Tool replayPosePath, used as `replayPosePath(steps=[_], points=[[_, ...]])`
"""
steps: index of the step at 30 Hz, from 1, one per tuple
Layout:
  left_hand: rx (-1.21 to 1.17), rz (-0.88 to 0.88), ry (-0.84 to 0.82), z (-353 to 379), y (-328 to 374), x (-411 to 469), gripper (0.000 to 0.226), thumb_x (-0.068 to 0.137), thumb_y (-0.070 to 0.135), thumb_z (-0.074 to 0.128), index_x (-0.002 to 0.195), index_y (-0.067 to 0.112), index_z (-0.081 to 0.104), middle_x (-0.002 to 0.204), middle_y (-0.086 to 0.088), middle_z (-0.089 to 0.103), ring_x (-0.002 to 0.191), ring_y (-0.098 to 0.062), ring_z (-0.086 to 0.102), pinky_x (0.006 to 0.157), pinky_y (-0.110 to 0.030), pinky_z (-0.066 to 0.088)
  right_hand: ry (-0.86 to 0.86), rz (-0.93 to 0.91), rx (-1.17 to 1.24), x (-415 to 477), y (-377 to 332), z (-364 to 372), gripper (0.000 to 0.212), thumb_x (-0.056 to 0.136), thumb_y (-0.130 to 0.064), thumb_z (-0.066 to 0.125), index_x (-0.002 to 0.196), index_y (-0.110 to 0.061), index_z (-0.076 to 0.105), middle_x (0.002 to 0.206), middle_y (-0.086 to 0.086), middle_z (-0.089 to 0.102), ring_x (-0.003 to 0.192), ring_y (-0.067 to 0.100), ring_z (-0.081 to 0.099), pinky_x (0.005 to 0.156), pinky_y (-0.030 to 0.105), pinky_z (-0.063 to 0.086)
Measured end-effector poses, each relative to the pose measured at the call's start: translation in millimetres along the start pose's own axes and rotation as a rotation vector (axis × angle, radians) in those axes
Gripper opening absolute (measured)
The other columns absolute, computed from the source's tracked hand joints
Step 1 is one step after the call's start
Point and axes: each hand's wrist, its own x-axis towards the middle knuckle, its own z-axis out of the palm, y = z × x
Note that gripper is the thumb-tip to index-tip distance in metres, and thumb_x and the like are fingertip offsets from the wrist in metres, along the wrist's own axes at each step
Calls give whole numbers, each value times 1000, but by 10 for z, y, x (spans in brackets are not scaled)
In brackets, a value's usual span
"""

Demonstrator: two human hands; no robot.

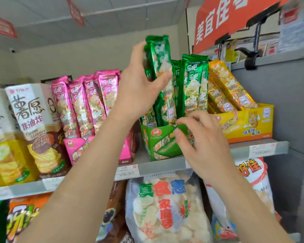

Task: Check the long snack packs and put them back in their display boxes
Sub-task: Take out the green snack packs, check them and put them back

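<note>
At centre frame the left hand grasps a green snack pack held above its green display box, the right hand curled at the box's front rim (whether pinching, unclear); probably best lowered upright, box steadied, beside the standing packs.

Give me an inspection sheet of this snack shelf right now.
Surface: grey metal shelf, price tags on its edge.
Job's things: long green foil snack packs held above the green cardboard display box; pink packs and yellow packs sit boxed alongside.
Clutter: white crisp cartons left; clear bagged snacks below.
Hands: left hand grips the green packs; right hand at the box's front rim, grip unclear.
Cables: nothing seen.
Surroundings: red overhead sign, grey side panel.
</note>
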Motion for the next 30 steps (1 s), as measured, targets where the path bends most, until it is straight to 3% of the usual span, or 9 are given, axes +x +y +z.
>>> replayPosePath(steps=[2,7,10,13,17,20,23,25,30], points=[[115,-62,-50,130,-65,-67,64,84,35,73,137,19,41,93,18,55,84,-11,56,70,-24,45,12,-7,12,15,3,-5,23,89,-28,57,103,-14,70,102,5,56,95,24,49,81,35,39],[237,-91,-63,209,-128,-169,66,85,45,71,135,18,38,76,7,49,66,-5,49,60,-16,37,3,3,3,29,10,12,22,90,-29,56,102,-15,68,102,1,54,95,20,47,77,37,41],[253,-113,-88,195,-75,-168,66,87,43,69,137,16,35,71,6,47,62,-7,48,58,-30,39,44,21,42,54,2,20,24,90,-32,57,105,-15,62,101,-1,54,95,21,50,76,39,44],[259,-150,-118,208,-27,-242,68,90,43,64,143,18,29,65,8,47,59,-12,50,54,-33,33,121,113,83,119,-47,26,50,84,-50,62,117,-15,48,107,-1,46,94,24,56,71,40,49],[257,-190,-215,192,3,-324,69,93,50,57,145,17,28,99,9,60,85,-18,60,70,-31,40,111,169,-63,256,-81,71,89,67,-64,65,138,-19,35,119,6,43,93,29,57,66,35,43],[308,-255,-321,156,3,-368,69,94,51,54,146,13,30,107,-4,66,95,-22,62,73,-35,48,113,188,-134,297,-83,127,93,66,-62,68,141,-21,31,119,5,42,91,28,56,66,33,34],[270,-289,-411,104,7,-408,43,95,42,54,122,9,49,94,-9,69,87,-24,64,78,-44,52,147,186,-116,298,-82,161,88,69,-59,61,142,-21,31,116,5,42,86,27,54,65,32,33],[231,-277,-459,82,4,-413,30,96,36,54,100,6,55,80,-11,66,73,-28,60,70,-45,50,159,176,-91,296,-82,173,83,71,-56,56,141,-19,32,116,6,43,86,27,54,64,33,36],[326,-201,-500,42,1,-399,40,100,36,49,66,14,47,54,1,45,47,-11,40,46,-24,30,159,115,-36,311,-33,177,78,75,-46,65,140,-13,37,118,9,46,94,30,56,64,36,46]])
